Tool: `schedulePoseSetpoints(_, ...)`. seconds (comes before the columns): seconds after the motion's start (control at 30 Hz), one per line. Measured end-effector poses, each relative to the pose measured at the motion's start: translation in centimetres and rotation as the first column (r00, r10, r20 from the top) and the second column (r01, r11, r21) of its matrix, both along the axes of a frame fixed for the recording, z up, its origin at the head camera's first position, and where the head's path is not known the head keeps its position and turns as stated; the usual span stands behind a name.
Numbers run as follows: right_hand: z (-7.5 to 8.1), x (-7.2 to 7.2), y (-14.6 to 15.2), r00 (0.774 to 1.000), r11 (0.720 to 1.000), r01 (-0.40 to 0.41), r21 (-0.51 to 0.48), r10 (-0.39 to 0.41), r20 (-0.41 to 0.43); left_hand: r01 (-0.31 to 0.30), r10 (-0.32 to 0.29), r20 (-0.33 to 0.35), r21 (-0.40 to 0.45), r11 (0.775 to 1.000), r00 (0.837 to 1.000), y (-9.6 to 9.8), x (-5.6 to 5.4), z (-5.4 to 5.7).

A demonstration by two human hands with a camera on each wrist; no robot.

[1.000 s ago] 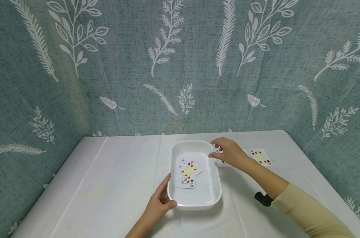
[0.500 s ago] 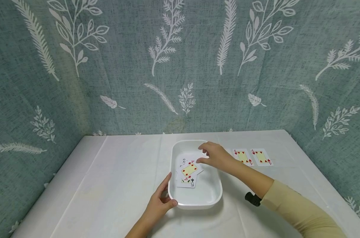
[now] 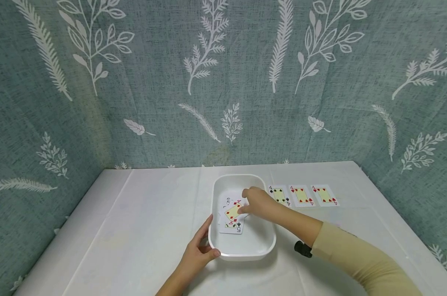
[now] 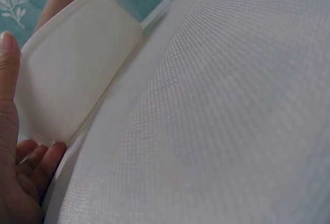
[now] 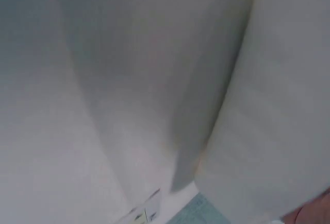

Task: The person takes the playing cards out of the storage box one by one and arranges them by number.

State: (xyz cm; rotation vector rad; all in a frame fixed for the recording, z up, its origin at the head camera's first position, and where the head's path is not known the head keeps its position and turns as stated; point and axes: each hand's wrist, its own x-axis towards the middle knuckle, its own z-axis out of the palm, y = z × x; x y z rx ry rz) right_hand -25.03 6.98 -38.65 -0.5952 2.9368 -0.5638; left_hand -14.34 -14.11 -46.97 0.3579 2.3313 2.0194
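A white plastic tray (image 3: 260,242) stands on the table; its outer wall fills much of the left wrist view. My left hand (image 3: 195,255) holds its near left corner, thumb at the near rim and fingers along the left side. Inside lie several playing cards: a four of diamonds (image 3: 232,212) on top, a five of clubs (image 3: 231,230) partly under it. My right hand (image 3: 260,203) is over the tray, thumb and fingers apart at the right edge of the four of diamonds. Whether they touch it I cannot tell. Only a bit of this hand shows in the right wrist view.
Right of the tray, three cards lie face up in a row: a four of spades (image 3: 280,195) and two red fours of hearts (image 3: 302,196). A black wrist camera (image 3: 303,249) hangs under the right forearm. Patterned green cloth (image 3: 164,102) walls the table's back and sides.
My right hand has moved left and down from the tray's right rim to the cards inside, uncovering the four of spades. The left hand and tray have stayed put.
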Motion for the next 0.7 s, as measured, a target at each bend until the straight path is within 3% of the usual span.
schedulePoseSetpoints(0.3, -1.4, -0.1, -0.7, 1.000, 0.984, 0.018, 0.178, -0.015, -0.021, 0.006, -0.006, -0.015, 0.003, 1.000, 1.000, 0.0, 0.0, -0.1)
schedulePoseSetpoints(0.53, -2.1, -0.2, -1.3, 0.999, 0.983, 0.025, 0.182, -0.028, 0.016, 0.035, -0.033, -0.046, 0.027, 0.999, 0.998, -0.2, 0.1, -0.2)
schedulePoseSetpoints(0.7, -2.5, -0.7, -1.6, 0.992, 0.987, 0.077, 0.141, -0.090, 0.087, 0.046, -0.042, -0.079, 0.051, 0.998, 0.996, -0.2, 0.1, -0.2)
